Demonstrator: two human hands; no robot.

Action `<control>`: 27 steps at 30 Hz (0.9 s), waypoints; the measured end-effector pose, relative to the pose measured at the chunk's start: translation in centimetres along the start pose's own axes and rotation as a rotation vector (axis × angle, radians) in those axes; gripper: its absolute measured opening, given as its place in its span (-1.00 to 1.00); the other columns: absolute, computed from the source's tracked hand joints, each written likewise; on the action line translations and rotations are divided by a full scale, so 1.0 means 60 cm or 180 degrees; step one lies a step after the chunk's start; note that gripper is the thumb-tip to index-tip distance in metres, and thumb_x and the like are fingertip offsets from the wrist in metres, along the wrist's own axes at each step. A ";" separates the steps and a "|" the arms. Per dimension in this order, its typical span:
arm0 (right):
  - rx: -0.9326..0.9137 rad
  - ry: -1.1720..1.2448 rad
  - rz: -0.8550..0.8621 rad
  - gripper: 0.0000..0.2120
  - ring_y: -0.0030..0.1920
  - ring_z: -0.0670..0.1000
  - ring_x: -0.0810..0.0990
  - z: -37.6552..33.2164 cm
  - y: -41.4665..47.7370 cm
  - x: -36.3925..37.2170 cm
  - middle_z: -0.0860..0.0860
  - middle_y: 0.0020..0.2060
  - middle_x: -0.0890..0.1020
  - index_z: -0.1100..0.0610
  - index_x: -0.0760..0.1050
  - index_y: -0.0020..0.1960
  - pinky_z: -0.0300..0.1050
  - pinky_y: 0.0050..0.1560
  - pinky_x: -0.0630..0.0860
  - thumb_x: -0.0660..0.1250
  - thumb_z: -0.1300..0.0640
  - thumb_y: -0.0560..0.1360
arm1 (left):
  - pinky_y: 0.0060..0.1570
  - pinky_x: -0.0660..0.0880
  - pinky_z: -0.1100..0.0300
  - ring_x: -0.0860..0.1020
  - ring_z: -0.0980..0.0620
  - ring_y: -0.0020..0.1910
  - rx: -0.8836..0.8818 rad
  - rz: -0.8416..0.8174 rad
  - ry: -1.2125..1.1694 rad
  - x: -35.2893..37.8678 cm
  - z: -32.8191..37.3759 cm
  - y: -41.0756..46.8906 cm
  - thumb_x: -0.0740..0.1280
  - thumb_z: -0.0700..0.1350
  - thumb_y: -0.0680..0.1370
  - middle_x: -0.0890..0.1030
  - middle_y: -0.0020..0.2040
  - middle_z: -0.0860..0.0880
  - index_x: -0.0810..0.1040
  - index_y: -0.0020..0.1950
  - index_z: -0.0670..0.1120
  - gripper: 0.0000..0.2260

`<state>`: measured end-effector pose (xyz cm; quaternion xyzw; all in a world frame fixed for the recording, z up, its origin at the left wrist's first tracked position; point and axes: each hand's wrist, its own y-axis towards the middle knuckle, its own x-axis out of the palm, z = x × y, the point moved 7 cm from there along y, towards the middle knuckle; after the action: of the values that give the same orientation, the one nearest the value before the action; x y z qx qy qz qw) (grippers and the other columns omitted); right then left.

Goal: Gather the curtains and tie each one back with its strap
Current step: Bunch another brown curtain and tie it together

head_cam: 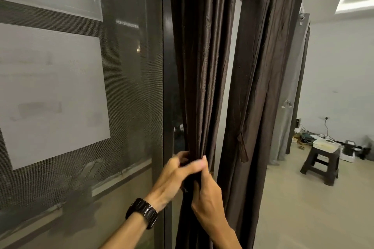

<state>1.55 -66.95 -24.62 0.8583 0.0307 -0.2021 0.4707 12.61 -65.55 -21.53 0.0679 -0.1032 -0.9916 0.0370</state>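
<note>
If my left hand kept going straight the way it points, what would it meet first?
The gathered curtain: your left hand grips its folds now. Past them, probably the second curtain; depth is unclear.

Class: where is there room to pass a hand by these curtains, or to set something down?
A pale gap runs between the gathered dark brown curtain and the second brown curtain. Bare pale floor lies between that curtain and the dark plastic stool. Cables crowd the far wall.
</note>
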 end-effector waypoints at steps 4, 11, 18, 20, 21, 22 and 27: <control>0.0136 0.0552 -0.0774 -0.06 0.52 -0.13 0.34 0.009 -0.014 0.027 -0.06 0.57 0.29 -0.14 -0.32 0.63 -0.15 0.45 0.38 0.25 0.08 0.49 | 0.09 0.59 0.17 0.68 0.23 0.02 0.0066 0.0503 0.0253 0.000 0.001 0.008 0.62 0.17 0.33 0.72 0.05 0.18 0.60 0.21 0.22 -0.52; 0.1811 0.4252 -0.0212 -0.22 -0.12 0.24 0.72 0.052 -0.039 -0.002 0.39 0.08 0.64 0.20 0.26 0.25 -0.09 -0.22 0.65 0.44 0.24 0.07 | 0.17 0.63 0.02 0.71 0.13 0.03 0.0050 0.0453 0.0533 -0.008 -0.012 0.023 0.64 0.09 0.31 0.75 0.02 0.10 0.63 0.20 0.11 -0.51; 0.2142 0.2473 0.0700 -0.79 -0.29 0.10 0.63 0.153 0.041 -0.053 0.30 -0.06 0.60 0.17 0.36 0.07 -0.08 -0.38 0.54 0.15 0.45 0.58 | -0.20 0.45 0.57 0.54 0.40 -0.14 0.0197 0.0376 0.1143 0.012 0.008 0.029 0.41 -0.15 0.62 0.58 -0.07 0.30 0.45 -0.06 0.28 -0.69; 0.2038 0.1953 0.0212 -0.77 -0.06 0.07 0.65 0.171 0.065 -0.046 0.19 0.18 0.57 0.05 0.49 0.19 -0.09 -0.20 0.60 0.33 0.28 0.59 | -0.20 0.47 0.55 0.56 0.40 -0.15 0.0191 0.0369 0.1188 0.010 0.012 0.030 0.41 -0.15 0.62 0.62 -0.03 0.24 0.46 -0.04 0.29 -0.69; 0.2020 0.1972 -0.0241 -0.71 0.07 0.08 0.67 0.173 0.073 -0.034 0.14 0.26 0.57 -0.01 0.52 0.26 -0.05 -0.07 0.63 0.36 0.24 0.58 | -0.20 0.47 0.55 0.57 0.41 -0.16 0.0194 0.0380 0.1196 0.008 0.013 0.031 0.41 -0.15 0.62 0.63 -0.01 0.22 0.47 -0.03 0.29 -0.70; 0.1997 0.2199 -0.0699 -0.65 0.17 0.11 0.66 0.166 0.077 -0.019 0.11 0.29 0.60 -0.03 0.54 0.32 0.04 0.07 0.63 0.33 0.26 0.59 | -0.20 0.47 0.55 0.57 0.42 -0.18 0.0203 0.0400 0.1216 0.004 0.015 0.031 0.42 -0.14 0.62 0.63 -0.02 0.22 0.48 -0.04 0.28 -0.71; 0.2386 0.3177 -0.1283 -0.41 0.39 0.41 0.46 0.165 0.082 0.007 0.30 0.33 0.56 0.16 0.50 0.42 0.41 0.43 0.34 0.03 0.54 0.53 | -0.16 0.51 0.48 0.62 0.36 -0.13 0.0248 0.0478 0.1312 -0.010 0.020 0.030 0.41 -0.12 0.62 0.63 -0.06 0.21 0.50 -0.01 0.31 -0.71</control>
<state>-0.02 -77.86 -25.54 0.9323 0.3332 0.1392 0.0219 13.12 -67.01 -19.94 0.2625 -0.1365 -0.9465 0.1284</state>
